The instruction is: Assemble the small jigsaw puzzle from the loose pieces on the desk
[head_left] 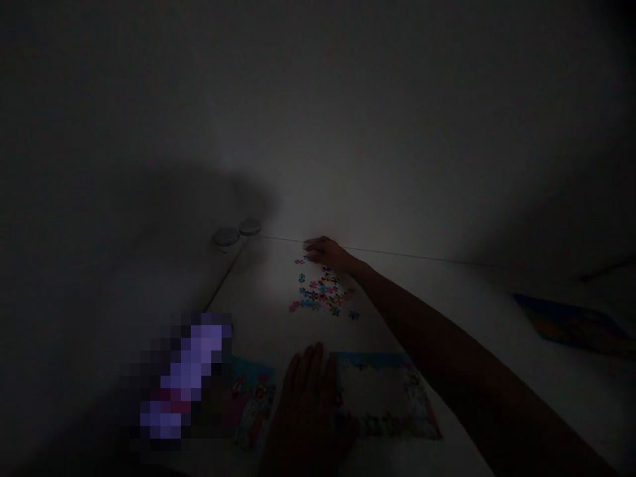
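My right hand reaches to the far side of the white table, its fingers bent together just above the far edge of a loose group of jigsaw pieces. What its fingertips hold, if anything, is too dark to make out. Close to me, my left hand lies flat with fingers stretched out. To its right is a partly assembled jigsaw, a border with a blue top strip and a bare middle. A colourful picture sheet lies on its left, partly covered by that hand.
Two round, lid-like objects stand at the far left corner, by the wall. A dark blue and orange flat item lies at the right. A pixelated purple patch hides the left edge of the table. The light is very dim.
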`<state>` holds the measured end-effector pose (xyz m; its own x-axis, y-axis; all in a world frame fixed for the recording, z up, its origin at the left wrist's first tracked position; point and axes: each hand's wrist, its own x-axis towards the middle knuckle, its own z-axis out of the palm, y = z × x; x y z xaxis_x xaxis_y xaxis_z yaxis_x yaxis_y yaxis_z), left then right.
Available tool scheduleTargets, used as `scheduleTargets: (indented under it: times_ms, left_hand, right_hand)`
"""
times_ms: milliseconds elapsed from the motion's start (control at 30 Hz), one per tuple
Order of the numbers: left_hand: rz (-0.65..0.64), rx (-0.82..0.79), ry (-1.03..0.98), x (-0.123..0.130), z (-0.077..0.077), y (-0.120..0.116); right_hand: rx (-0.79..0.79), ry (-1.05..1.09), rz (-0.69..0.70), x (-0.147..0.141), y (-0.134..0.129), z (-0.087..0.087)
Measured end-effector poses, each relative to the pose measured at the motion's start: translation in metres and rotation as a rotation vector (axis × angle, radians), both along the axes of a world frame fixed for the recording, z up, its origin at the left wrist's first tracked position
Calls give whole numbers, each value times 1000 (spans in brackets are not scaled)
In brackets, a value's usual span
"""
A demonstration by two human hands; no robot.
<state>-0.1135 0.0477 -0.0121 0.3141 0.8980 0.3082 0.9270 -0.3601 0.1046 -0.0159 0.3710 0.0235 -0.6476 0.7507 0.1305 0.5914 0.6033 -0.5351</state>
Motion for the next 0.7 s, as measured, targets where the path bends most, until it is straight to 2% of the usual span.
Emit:
scheduleTargets:
  times_ms: [67,133,200,367,467,533,700]
  left_hand:
    - [8,-20,-6,1,0,-2]
    - [9,-52,-16,2,2,-3]
    - [-2,-79,-23,2,4,-4]
    - [-15,-54,-27,2,7,-3]
    - [-20,-42,-17,3,8,-3]
    - [-11,-42,-12,4,8,-3]
    - [21,-33,-26,4,5,-4]
  right_hand:
    - [-3,-22,-6,-9,4,-3]
    - [-11,-44,-55,-3,2,-6]
    - [-15,-67,-130,17,-4,-9]
    - [-23,-147,-275,93,-29,-7]
    - [-19,-192,-267,112,-39,-2]
    - [-4,-203,-213,102,-40,1]
    - [75,-206,-77,38,-44,16]
